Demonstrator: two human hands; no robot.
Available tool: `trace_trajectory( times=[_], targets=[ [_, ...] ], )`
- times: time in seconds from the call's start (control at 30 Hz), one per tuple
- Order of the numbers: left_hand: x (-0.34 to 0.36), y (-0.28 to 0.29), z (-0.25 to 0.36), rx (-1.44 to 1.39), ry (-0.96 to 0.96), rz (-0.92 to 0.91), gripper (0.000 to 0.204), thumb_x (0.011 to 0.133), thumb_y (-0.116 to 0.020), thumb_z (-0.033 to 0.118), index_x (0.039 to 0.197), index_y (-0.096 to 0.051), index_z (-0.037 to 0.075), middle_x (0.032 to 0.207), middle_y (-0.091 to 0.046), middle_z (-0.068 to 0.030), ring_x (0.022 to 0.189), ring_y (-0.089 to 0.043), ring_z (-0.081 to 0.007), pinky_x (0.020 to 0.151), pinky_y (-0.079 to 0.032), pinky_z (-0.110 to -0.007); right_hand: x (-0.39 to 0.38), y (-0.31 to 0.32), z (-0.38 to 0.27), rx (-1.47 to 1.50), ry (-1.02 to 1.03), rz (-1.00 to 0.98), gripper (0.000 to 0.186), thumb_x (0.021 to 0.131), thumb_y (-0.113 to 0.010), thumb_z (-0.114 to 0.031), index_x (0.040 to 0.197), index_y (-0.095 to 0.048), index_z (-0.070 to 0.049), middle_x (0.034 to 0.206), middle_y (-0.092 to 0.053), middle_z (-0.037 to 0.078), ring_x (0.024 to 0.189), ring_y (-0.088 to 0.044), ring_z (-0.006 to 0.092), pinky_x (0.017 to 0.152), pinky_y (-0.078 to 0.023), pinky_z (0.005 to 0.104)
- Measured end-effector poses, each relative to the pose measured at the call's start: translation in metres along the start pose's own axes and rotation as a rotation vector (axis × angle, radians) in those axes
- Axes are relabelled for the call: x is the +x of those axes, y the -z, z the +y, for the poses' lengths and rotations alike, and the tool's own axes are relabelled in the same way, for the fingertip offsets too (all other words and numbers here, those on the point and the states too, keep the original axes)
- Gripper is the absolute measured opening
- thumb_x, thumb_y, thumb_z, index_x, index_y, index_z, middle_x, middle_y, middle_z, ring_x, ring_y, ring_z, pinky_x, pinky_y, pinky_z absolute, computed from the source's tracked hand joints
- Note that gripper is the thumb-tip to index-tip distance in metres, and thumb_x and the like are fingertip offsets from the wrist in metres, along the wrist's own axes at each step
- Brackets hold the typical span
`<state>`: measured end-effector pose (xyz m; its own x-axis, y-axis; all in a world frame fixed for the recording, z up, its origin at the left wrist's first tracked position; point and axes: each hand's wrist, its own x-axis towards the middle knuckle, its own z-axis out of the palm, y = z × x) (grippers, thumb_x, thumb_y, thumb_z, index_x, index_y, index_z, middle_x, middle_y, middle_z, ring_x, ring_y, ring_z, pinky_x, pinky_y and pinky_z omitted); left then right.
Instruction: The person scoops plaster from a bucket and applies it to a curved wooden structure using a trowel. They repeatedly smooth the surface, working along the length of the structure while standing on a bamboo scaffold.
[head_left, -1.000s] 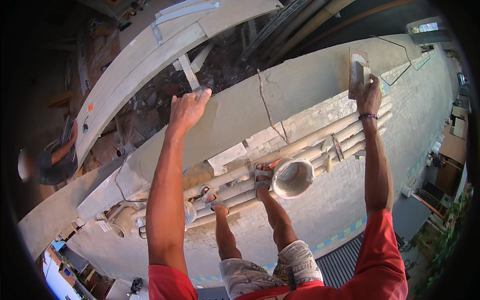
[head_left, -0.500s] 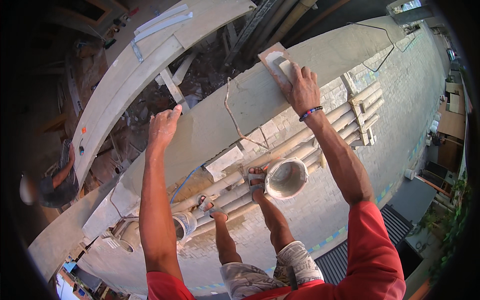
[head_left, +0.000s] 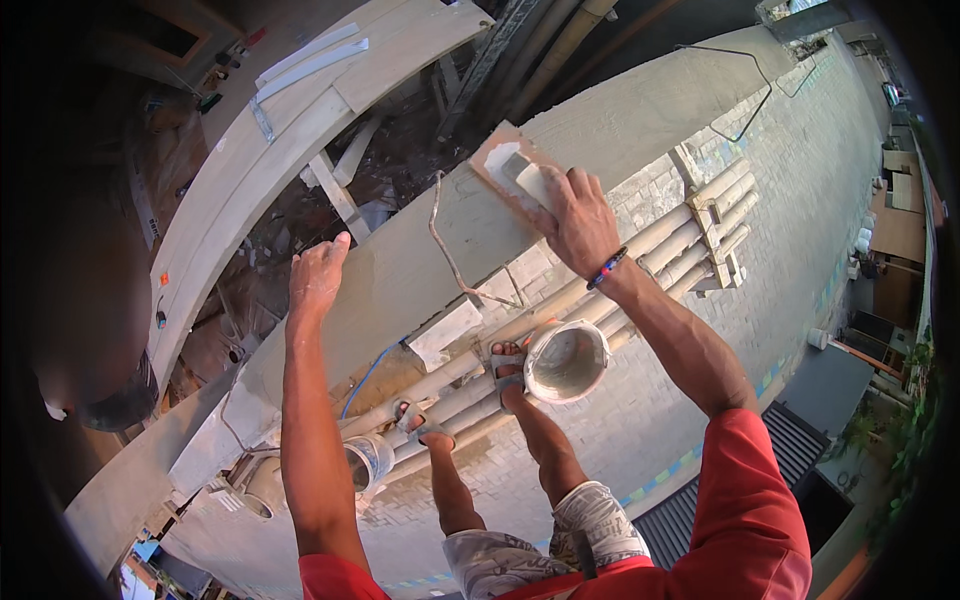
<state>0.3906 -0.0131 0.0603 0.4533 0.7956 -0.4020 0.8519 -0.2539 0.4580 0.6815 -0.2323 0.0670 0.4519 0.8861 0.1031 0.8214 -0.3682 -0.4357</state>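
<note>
R hand (head_left: 575, 215) has slid its plaster float (head_left: 507, 168) left along the wall top (head_left: 400, 270), fingers wrapped on it, pressing flat. L hand (head_left: 317, 275) braces there, fingers loosely together, I reckon for balance.

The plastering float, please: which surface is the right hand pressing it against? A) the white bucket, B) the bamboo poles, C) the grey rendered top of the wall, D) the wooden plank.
C: the right hand presses the float flat on the grey rendered wall top, above the bamboo poles.
</note>
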Motion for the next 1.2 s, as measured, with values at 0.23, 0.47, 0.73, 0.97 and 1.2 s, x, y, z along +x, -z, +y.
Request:
trace_trajectory(
  times=[0.23, 0.47, 0.73, 0.97, 1.2],
  targets=[
    [-0.001, 0.001, 0.001, -0.002, -0.043, 0.043, 0.064, 0.096, -0.043, 0.054, 0.078, -0.06, -0.005, 0.077, -0.06, -0.0257, 0.08, -0.056, -0.0461, 0.079, -0.041, -0.052, 0.02, 0.004, 0.069, -0.153, -0.101, 0.092, 0.053, 0.084, -0.067, -0.019, 0.131, -0.047, -0.005, 0.104, -0.055, 0.019, 0.098, -0.055, 0.0381, 0.085, -0.05, 0.0457],
    [-0.004, 0.003, 0.011, -0.005, -0.028, 0.038, 0.064, 0.095, -0.044, 0.055, 0.079, -0.061, -0.005, 0.077, -0.06, -0.0259, 0.079, -0.056, -0.0454, 0.076, -0.042, -0.051, 0.086, 0.089, 0.26, -0.573, -0.443, 0.311, 0.05, 0.084, -0.064, -0.032, 0.124, -0.056, -0.003, 0.113, -0.061, 0.025, 0.108, -0.058, 0.0398, 0.09, -0.047, 0.0488],
    [-0.007, 0.003, -0.003, -0.036, -0.045, 0.056, 0.062, 0.095, -0.046, 0.054, 0.08, -0.064, -0.003, 0.076, -0.062, -0.0235, 0.08, -0.059, -0.0442, 0.08, -0.044, -0.048, 0.083, 0.083, 0.254, -0.087, -0.415, 0.278, 0.046, 0.087, -0.063, -0.029, 0.123, -0.061, -0.001, 0.105, -0.068, 0.024, 0.098, -0.066, 0.0356, 0.085, -0.05, 0.042],
    [-0.006, 0.004, 0.008, -0.05, -0.027, 0.027, 0.06, 0.095, -0.047, 0.053, 0.083, -0.065, -0.003, 0.076, -0.062, -0.0225, 0.078, -0.059, -0.0423, 0.078, -0.045, -0.046, 0.09, 0.081, 0.288, -0.082, -0.463, 0.229, 0.052, 0.087, -0.061, -0.03, 0.128, -0.056, 0.001, 0.112, -0.065, 0.028, 0.106, -0.063, 0.041, 0.091, -0.049, 0.0447],
    [-0.007, 0.003, -0.001, -0.106, -0.028, 0.064, 0.059, 0.093, -0.05, 0.053, 0.086, -0.066, -0.004, 0.077, -0.064, -0.022, 0.077, -0.061, -0.0393, 0.075, -0.045, -0.045, 0.061, 0.028, 0.123, 0.081, -0.278, 0.094, 0.045, 0.086, -0.062, -0.019, 0.125, -0.056, 0.003, 0.106, -0.065, 0.029, 0.101, -0.062, 0.0441, 0.086, -0.05, 0.0461]
  ],
)
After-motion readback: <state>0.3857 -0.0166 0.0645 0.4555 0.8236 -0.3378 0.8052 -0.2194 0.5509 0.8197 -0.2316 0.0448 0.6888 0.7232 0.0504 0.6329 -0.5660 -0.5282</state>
